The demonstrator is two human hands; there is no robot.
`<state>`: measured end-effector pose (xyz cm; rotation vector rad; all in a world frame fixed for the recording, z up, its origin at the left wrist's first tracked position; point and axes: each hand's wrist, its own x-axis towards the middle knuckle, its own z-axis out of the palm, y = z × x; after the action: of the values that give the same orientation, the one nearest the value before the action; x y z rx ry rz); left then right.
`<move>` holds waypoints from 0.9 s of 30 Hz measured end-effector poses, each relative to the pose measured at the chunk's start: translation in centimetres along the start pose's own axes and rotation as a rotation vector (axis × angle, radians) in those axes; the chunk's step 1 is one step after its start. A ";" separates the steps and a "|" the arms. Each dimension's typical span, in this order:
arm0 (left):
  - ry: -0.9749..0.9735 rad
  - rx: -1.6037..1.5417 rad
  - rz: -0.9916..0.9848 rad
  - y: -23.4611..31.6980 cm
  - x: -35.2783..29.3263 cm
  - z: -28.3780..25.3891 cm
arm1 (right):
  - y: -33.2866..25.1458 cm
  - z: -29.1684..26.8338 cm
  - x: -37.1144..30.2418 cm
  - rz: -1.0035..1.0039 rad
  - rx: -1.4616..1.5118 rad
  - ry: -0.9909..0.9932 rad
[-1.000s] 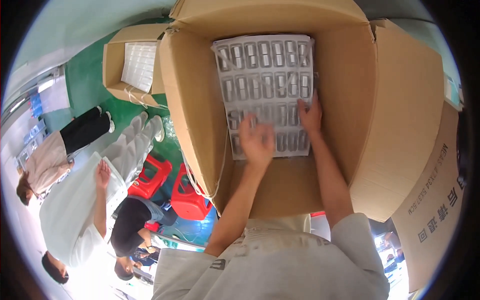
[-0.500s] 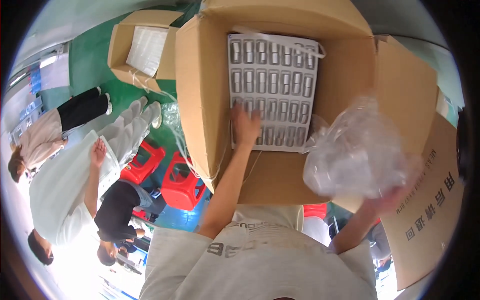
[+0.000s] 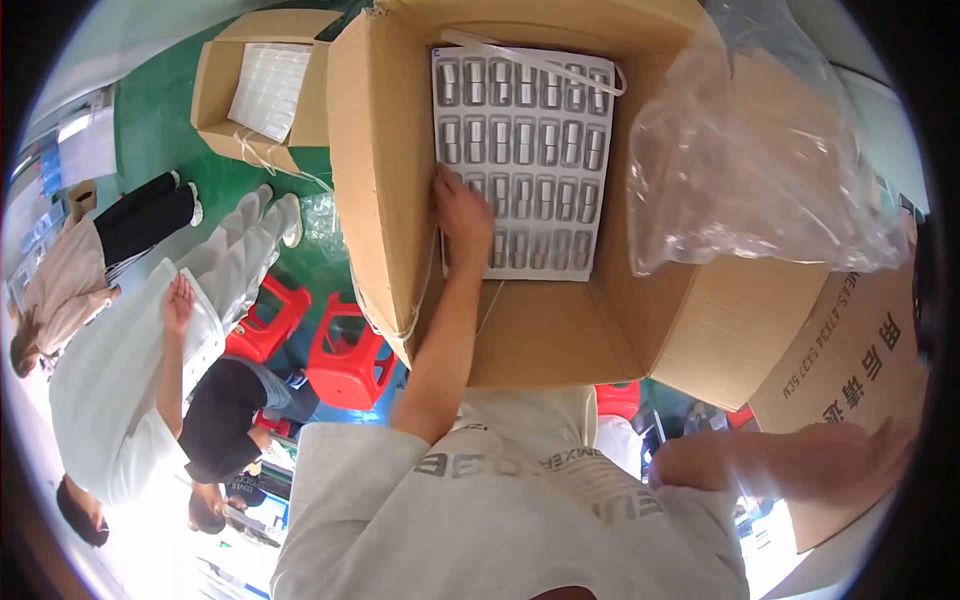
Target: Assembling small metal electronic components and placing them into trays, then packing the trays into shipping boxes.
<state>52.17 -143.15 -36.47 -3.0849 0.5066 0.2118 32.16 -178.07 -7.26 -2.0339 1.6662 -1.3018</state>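
A light grey tray (image 3: pixel 520 170) lies inside an open cardboard box (image 3: pixel 540 345). Its pockets hold rows of small silvery cylindrical parts (image 3: pixel 524 140). My left hand (image 3: pixel 465 218) reaches into the box and is closed at the tray's left edge, fingers together and covering some of the pockets. A crumpled clear plastic bag (image 3: pixel 750 165) spreads over the box's right side and flap. My right hand (image 3: pixel 885 455) is stretched far out to the right, below the bag and apart from it. It is smeared near the picture's rim, and its fingers do not show clearly.
A white strap (image 3: pixel 500 48) crosses the tray's far end. Another open carton (image 3: pixel 225 85) with white trays stands at the far left. Red stools (image 3: pixel 350 352) and several people are on the left. A large printed cardboard sheet (image 3: pixel 830 370) leans at the right.
The plastic bag has left my right hand and now lies farther up and right, spread wider. My right hand has swung outward to the right. My left hand has shifted to the tray's left edge.
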 end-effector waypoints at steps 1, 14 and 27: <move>0.000 -0.012 -0.007 0.7 -0.9 -0.3 | 7.5 -5.0 1.3 -0.014 0.001 0.000; -0.411 -0.486 -0.476 -7.1 0.2 6.6 | 15.2 20.1 -37.9 0.256 -0.250 -1.140; -0.731 -1.091 -0.761 -8.7 2.9 6.2 | 14.6 19.3 -35.9 0.409 -0.319 -1.190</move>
<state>56.87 -135.62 -43.08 -3.2673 -1.1199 1.9773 37.14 -158.66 -45.65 -1.7944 1.5070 0.3423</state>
